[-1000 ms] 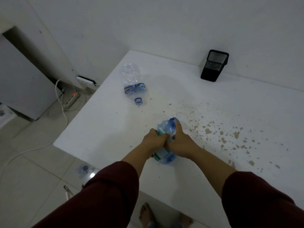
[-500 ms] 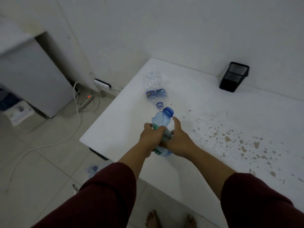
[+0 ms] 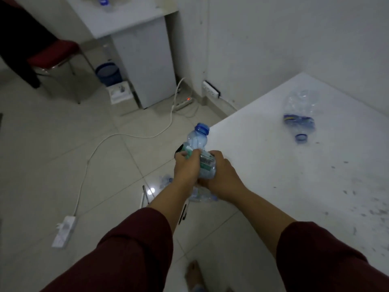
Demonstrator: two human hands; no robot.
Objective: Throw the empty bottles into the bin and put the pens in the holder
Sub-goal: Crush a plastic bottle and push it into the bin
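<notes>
Both hands grip one crumpled clear bottle (image 3: 197, 142) with a blue cap and green label, held above the floor just off the white table's left edge. My left hand (image 3: 186, 167) wraps its left side and my right hand (image 3: 221, 173) its right side. A second crushed clear bottle (image 3: 300, 108) with a blue label lies on the white table (image 3: 273, 165), cap pointing toward me. More crushed bottles (image 3: 166, 181) lie on the floor below my hands. A blue bin (image 3: 108, 73) stands on the floor beside a white cabinet. A pen (image 3: 143, 197) lies on the tiles.
A white cabinet (image 3: 147, 66) stands by the wall, with a power strip (image 3: 183, 102) and a white cable (image 3: 105, 140) trailing across the tiles to a second strip (image 3: 63, 230). A red chair (image 3: 54, 55) is at the upper left. My bare feet (image 3: 194, 275) show below.
The view has swung left toward the floor, and the pen holder has left the frame. Both hands have carried the bottle off the table past its left edge.
</notes>
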